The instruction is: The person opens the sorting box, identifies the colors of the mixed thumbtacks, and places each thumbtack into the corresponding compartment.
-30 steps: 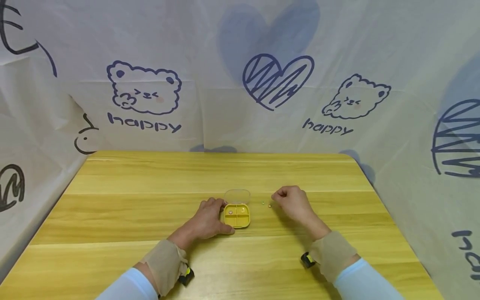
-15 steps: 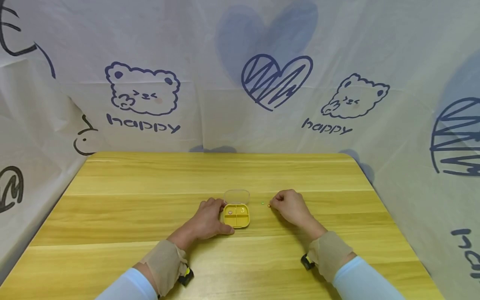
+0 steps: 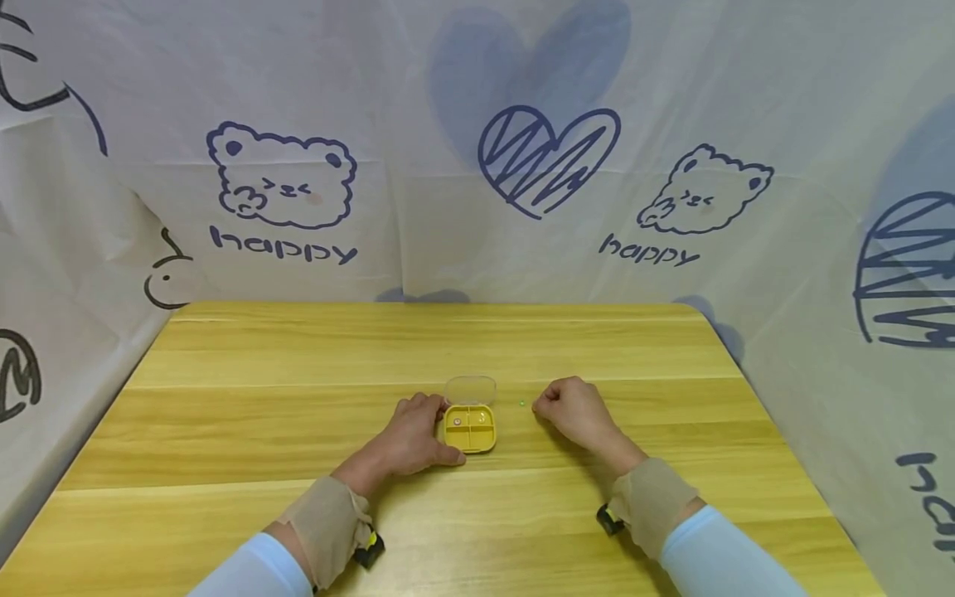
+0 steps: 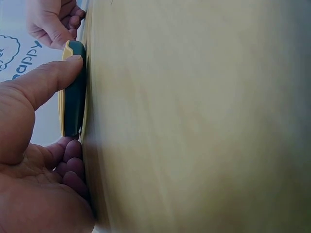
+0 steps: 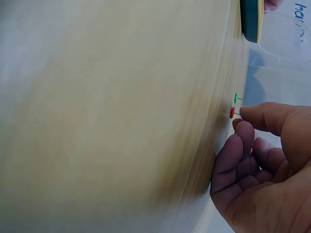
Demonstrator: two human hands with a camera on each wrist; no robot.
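Note:
My left hand holds a small yellow four-compartment case on the table, thumb at its near side and fingers at its left. Its clear lid is folded back. A small round piece lies in the back-left compartment; something small and pale is in the back-right one. To the right of the case, my right hand pinches the pin of a red thumbtack between thumb and index finger, its head low at the tabletop. A green thumbtack stands pin-up beside it, untouched.
The wood-grain table reaches back to a white cloth printed with bears and hearts. More of that cloth hangs at both sides. Each wrist wears a beige wrap with a small black device beneath.
My right hand has come down and slightly left onto the red thumbtack, which it now pinches and hides in the head view. The left hand and case have stayed put.

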